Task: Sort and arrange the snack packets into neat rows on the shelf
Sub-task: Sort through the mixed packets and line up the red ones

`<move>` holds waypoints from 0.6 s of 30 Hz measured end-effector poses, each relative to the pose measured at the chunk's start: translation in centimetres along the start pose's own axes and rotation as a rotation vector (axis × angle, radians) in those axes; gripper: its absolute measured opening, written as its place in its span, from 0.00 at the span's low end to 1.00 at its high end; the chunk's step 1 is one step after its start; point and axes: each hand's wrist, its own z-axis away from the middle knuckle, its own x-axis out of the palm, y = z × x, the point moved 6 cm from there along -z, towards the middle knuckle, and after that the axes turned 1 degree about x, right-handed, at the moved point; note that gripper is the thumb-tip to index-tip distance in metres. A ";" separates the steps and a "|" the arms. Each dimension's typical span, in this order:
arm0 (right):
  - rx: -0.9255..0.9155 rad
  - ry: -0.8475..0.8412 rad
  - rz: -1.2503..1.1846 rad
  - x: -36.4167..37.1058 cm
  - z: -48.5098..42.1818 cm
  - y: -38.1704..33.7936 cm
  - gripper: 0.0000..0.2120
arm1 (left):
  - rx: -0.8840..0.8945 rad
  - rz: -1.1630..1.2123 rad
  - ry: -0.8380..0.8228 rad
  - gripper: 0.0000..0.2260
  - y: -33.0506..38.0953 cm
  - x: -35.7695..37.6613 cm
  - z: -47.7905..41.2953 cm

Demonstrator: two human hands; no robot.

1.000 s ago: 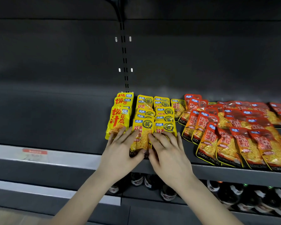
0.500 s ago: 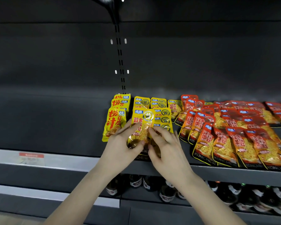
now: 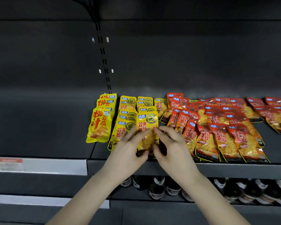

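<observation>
Sitting between both, the yellow packet (image 3: 147, 127) is pinched by left hand (image 3: 128, 151) and right hand (image 3: 172, 148).

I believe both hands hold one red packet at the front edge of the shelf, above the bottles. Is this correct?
Not quite. The packet that the left hand and the right hand hold is yellow, not red; the head view shows it. It is at the front edge of the shelf, above the bottles, as you say.
</observation>
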 end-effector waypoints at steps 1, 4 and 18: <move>0.002 -0.007 0.011 0.1 0.3 0.2 0.23 | 0.007 -0.044 0.000 0.26 0.0 0.4 0.2; 0.017 -0.004 0.040 0.2 0.8 0.4 0.22 | 0.025 -0.157 -0.002 0.24 -0.2 0.9 0.6; 0.065 -0.066 0.118 0.0 0.9 0.5 0.22 | 0.068 -0.124 0.094 0.16 0.3 0.1 0.4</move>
